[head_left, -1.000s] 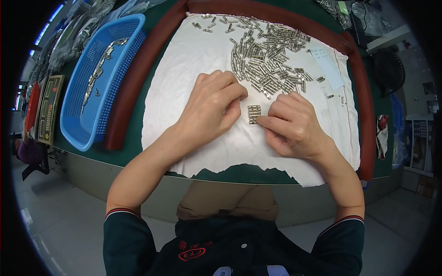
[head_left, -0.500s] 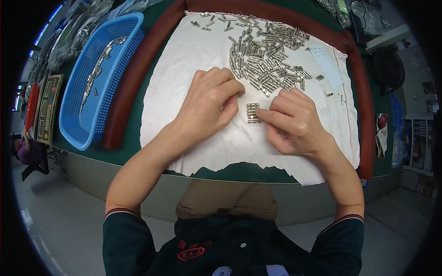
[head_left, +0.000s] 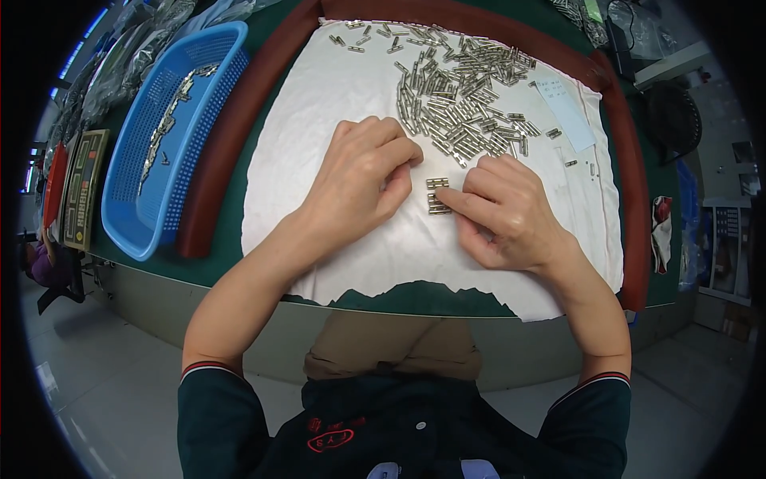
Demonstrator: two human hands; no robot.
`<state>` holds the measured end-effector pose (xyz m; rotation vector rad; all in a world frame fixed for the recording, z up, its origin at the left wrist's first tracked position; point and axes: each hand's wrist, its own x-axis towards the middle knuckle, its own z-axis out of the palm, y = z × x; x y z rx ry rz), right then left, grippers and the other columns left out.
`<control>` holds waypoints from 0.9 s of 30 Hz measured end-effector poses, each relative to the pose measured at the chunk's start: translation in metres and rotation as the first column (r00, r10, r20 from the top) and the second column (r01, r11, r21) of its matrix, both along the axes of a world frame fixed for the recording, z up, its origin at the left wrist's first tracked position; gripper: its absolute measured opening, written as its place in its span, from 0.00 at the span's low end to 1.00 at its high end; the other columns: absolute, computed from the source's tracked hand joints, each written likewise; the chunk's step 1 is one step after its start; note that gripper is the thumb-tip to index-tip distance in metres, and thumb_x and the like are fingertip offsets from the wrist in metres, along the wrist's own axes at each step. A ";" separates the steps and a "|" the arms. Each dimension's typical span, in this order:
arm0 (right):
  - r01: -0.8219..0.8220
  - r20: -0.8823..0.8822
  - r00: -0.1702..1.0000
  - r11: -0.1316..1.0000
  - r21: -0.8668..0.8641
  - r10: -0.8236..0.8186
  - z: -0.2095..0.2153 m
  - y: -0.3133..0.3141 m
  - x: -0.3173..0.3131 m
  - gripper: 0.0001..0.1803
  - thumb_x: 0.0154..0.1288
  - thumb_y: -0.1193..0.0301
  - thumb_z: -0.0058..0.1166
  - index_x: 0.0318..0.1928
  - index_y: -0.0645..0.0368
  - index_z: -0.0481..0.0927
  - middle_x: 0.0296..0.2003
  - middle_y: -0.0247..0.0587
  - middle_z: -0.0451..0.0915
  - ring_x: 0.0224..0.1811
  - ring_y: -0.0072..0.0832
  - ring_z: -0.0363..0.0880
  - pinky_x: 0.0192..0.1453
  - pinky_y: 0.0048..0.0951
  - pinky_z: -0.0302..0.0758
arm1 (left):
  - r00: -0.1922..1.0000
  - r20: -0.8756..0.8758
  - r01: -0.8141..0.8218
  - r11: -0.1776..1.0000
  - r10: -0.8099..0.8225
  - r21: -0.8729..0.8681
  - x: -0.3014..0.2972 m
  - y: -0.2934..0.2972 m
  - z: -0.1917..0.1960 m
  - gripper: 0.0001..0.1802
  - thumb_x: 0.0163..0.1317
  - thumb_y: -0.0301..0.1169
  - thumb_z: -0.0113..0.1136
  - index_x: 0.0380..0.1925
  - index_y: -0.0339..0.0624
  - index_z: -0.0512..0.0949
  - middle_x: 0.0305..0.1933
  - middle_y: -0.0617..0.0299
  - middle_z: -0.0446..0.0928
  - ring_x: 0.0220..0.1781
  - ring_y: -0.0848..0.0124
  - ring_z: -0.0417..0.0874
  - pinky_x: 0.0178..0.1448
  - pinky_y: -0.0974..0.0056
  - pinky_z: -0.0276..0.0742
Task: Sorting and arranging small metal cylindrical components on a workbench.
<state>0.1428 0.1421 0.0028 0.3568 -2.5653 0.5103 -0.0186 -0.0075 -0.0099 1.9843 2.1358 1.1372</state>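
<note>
A small block of short silvery metal cylinders (head_left: pixel 437 184), lined up side by side, lies on the white cloth (head_left: pixel 319 259) between my hands. My right hand (head_left: pixel 507 209) reaches it from the right. Its index finger is stretched out with the tip on the middle of the block, and the other fingers are curled in. To the left of the block, my left hand (head_left: pixel 369 169) is closed, fingers bent and thumb tucked under. Whatever either hand's curled fingers may hold is hidden. Beyond both hands spreads a loose heap of similar metal cylinders (head_left: pixel 459 112).
Dark red padded edging (head_left: pixel 211 176) borders the cloth on the left, back and right. A blue plastic basket (head_left: pixel 132 227) with metal pieces stands at left. A pale paper slip (head_left: pixel 568 120) lies at right. Farther left, a person (head_left: pixel 49 263) is partly visible.
My right index fingertip has slid slightly left, farther onto the block of cylinders. My left hand has stayed almost still, and the heap looks the same.
</note>
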 end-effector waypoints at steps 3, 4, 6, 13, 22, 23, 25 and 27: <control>0.075 -0.017 0.997 0.997 0.006 -0.075 -0.003 -0.001 -0.001 0.18 0.38 0.81 0.57 0.37 0.62 0.83 0.21 0.37 0.67 0.24 0.34 0.68 0.29 0.34 0.65 | 1.000 0.004 0.001 1.000 -0.001 -0.005 0.001 0.001 0.000 0.08 0.50 0.19 0.57 0.32 0.40 0.79 0.32 0.63 0.74 0.35 0.65 0.73 0.44 0.62 0.63; 0.076 -0.017 0.997 0.997 0.006 -0.076 -0.003 -0.001 -0.001 0.18 0.38 0.81 0.57 0.37 0.62 0.83 0.21 0.37 0.67 0.24 0.34 0.68 0.29 0.34 0.65 | 1.000 0.007 0.003 1.000 -0.003 -0.006 0.001 0.001 0.000 0.08 0.50 0.19 0.57 0.32 0.41 0.79 0.32 0.63 0.74 0.35 0.65 0.73 0.44 0.62 0.63; 0.071 -0.009 0.997 0.997 0.006 -0.071 -0.004 -0.001 -0.002 0.18 0.39 0.81 0.56 0.37 0.62 0.83 0.21 0.37 0.67 0.24 0.35 0.68 0.28 0.34 0.65 | 1.000 0.004 0.000 1.000 0.000 -0.012 0.001 0.000 0.001 0.08 0.50 0.19 0.57 0.32 0.41 0.79 0.32 0.63 0.74 0.35 0.65 0.73 0.44 0.62 0.63; 0.027 -0.021 0.999 0.997 -0.071 -0.028 -0.001 0.002 -0.001 0.16 0.39 0.83 0.54 0.34 0.62 0.83 0.20 0.37 0.67 0.22 0.34 0.68 0.27 0.33 0.64 | 1.000 -0.003 0.001 0.999 -0.001 -0.043 0.000 -0.001 0.004 0.08 0.51 0.19 0.57 0.32 0.40 0.79 0.32 0.62 0.75 0.34 0.66 0.74 0.44 0.62 0.64; 0.318 -0.175 0.903 0.885 -0.341 -0.392 -0.006 0.022 -0.007 0.08 0.45 0.84 0.53 0.27 0.64 0.83 0.18 0.39 0.77 0.18 0.28 0.72 0.22 0.28 0.67 | 0.998 -0.010 0.060 0.998 -0.060 0.003 0.006 -0.001 0.006 0.09 0.50 0.18 0.58 0.32 0.38 0.81 0.31 0.61 0.77 0.33 0.65 0.76 0.43 0.63 0.67; 0.322 -0.168 0.901 0.876 -0.360 -0.400 -0.008 0.024 -0.007 0.08 0.47 0.84 0.53 0.28 0.64 0.83 0.19 0.40 0.78 0.18 0.28 0.73 0.21 0.26 0.67 | 0.998 -0.016 0.065 0.998 -0.065 0.001 0.007 -0.001 0.007 0.09 0.50 0.18 0.58 0.32 0.38 0.81 0.31 0.61 0.77 0.33 0.65 0.76 0.43 0.63 0.67; 0.335 -0.161 0.894 0.862 -0.380 -0.419 -0.008 0.023 -0.007 0.08 0.47 0.84 0.53 0.28 0.64 0.83 0.19 0.40 0.78 0.17 0.28 0.73 0.21 0.27 0.68 | 0.995 -0.021 0.099 0.994 -0.098 0.035 0.008 -0.002 0.009 0.11 0.45 0.18 0.58 0.31 0.39 0.82 0.31 0.61 0.76 0.32 0.65 0.75 0.41 0.62 0.67; 0.348 -0.152 0.887 0.846 -0.403 -0.437 -0.009 0.024 -0.006 0.08 0.47 0.84 0.53 0.28 0.64 0.83 0.19 0.40 0.78 0.17 0.29 0.73 0.22 0.27 0.68 | 0.982 -0.063 0.182 0.982 -0.179 0.045 0.008 -0.005 0.014 0.13 0.41 0.19 0.58 0.30 0.40 0.82 0.30 0.62 0.75 0.31 0.65 0.74 0.40 0.62 0.67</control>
